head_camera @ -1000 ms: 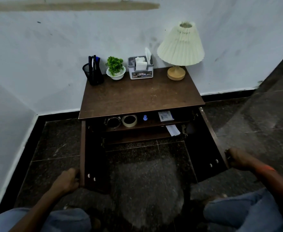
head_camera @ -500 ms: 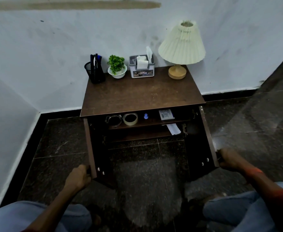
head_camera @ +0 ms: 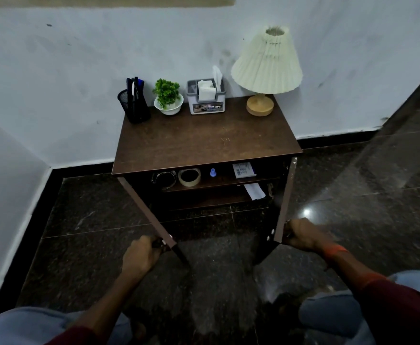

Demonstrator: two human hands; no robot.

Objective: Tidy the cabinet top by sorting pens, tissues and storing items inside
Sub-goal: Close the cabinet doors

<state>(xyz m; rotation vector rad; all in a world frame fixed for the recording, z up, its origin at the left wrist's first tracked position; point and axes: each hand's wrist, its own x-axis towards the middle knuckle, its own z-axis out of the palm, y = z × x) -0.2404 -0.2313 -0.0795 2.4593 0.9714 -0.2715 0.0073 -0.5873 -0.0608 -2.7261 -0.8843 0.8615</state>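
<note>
A dark brown cabinet (head_camera: 204,143) stands against the white wall with both doors swung out. My left hand (head_camera: 140,255) grips the outer edge of the left door (head_camera: 151,215). My right hand (head_camera: 303,234) grips the outer edge of the right door (head_camera: 285,200). On top at the back stand a black mesh pen holder (head_camera: 134,103) with pens and a grey tissue box (head_camera: 205,100) with white tissues sticking up. On the inner shelf lie a tape roll (head_camera: 189,177), a dark ring-shaped item (head_camera: 164,179), a small blue cap (head_camera: 212,172) and a white card (head_camera: 243,170).
A small green plant in a white bowl (head_camera: 168,98) and a cream pleated lamp (head_camera: 266,68) on a wooden base also stand on top. A white paper (head_camera: 253,191) lies on the lower shelf. Dark glossy floor tiles surround the cabinet; my knees frame the bottom corners.
Both hands have swung the two doors inward, toward each other, so the opening is narrower than a second ago. The view has also shifted closer.
</note>
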